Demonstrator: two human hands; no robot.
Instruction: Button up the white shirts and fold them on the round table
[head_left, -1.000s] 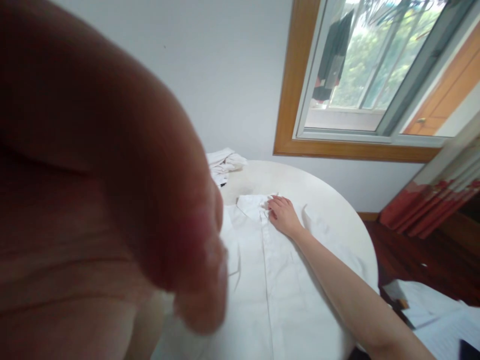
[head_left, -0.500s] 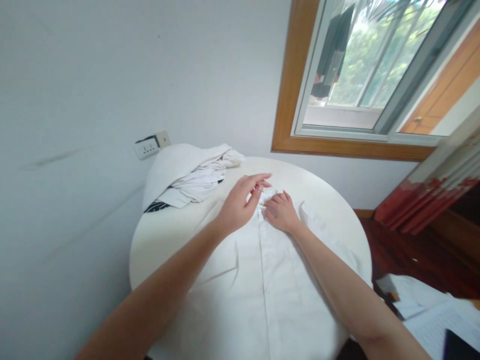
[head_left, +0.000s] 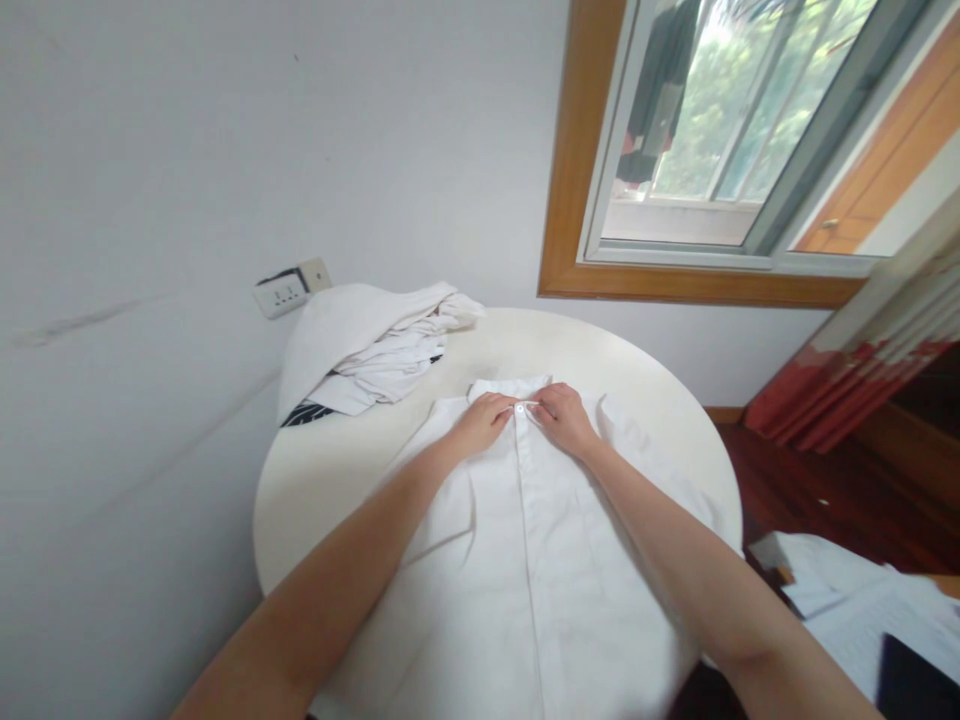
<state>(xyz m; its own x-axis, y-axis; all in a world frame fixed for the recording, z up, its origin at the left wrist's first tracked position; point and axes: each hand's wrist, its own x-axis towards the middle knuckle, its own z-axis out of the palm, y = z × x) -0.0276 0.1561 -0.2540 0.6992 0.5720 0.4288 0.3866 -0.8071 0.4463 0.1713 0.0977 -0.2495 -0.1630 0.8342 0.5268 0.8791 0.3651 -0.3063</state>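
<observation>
A white button-up shirt [head_left: 525,560] lies flat, front up, on a round white table [head_left: 337,470], its collar pointing away from me. My left hand [head_left: 480,422] and my right hand [head_left: 564,418] rest at the top of the button placket, just under the collar. Both hands have their fingers curled and pinch the shirt fabric on either side of the top button [head_left: 519,409].
A heap of white clothes [head_left: 375,345] with a dark striped piece lies at the table's far left, by a wall socket [head_left: 289,288]. A wood-framed window [head_left: 720,150] is at the right. White fabric [head_left: 847,610] lies on the dark floor at the lower right.
My left hand, which was close in front of the camera, has come down onto the shirt's collar area beside my right hand. Both now pinch the placket at the top button.
</observation>
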